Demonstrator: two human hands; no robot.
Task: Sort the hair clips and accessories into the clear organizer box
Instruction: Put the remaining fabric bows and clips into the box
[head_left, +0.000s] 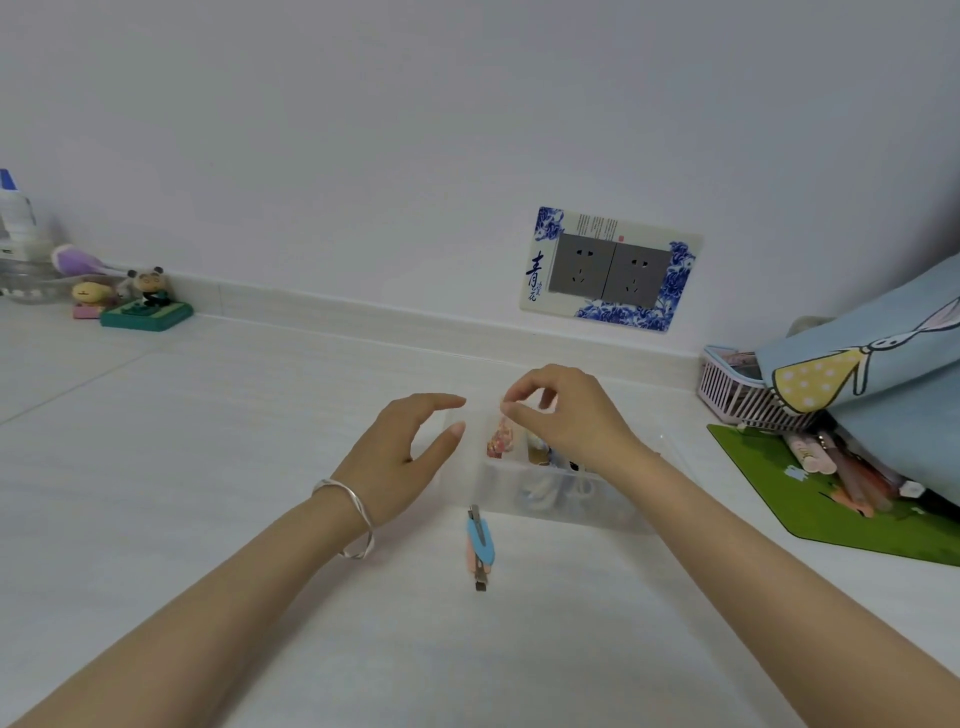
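Right hand (566, 415) is up over the clear organizer box (540, 506), middle of the frame, thumb and index pressed tip to tip, other fingers loosely curled behind. The pinch sits right at the top of a red-patterned accessory (500, 440) that hangs upright, long axis vertical, its lower end inside the box's upper-left compartment. The contact is tiny, so I read it as held, not certain. My call is that the step in hand is dropping that piece straight down into the compartment below it, so the key relation is accessory directly under the fingers with the compartment directly under that. Left hand (400, 457) is just left of the box, palm turned inward, thumb and forefinger spread in a wide C, holding nothing. I can't tell if it touches the box wall. There's a silver bangle (348, 514) on that wrist. Still outside the box is a stacked blue and pink clip pair (480, 543), lying on the desk (208, 426) just below the box's lower-left corner, long axis running top to bottom in the frame. It lies below and right of the left hand and is nearer to it than to the right, so I'd judge the left takes it next. Other clips inside the box are blurred through the plastic. A green mat (831, 499) with pens lies at right.
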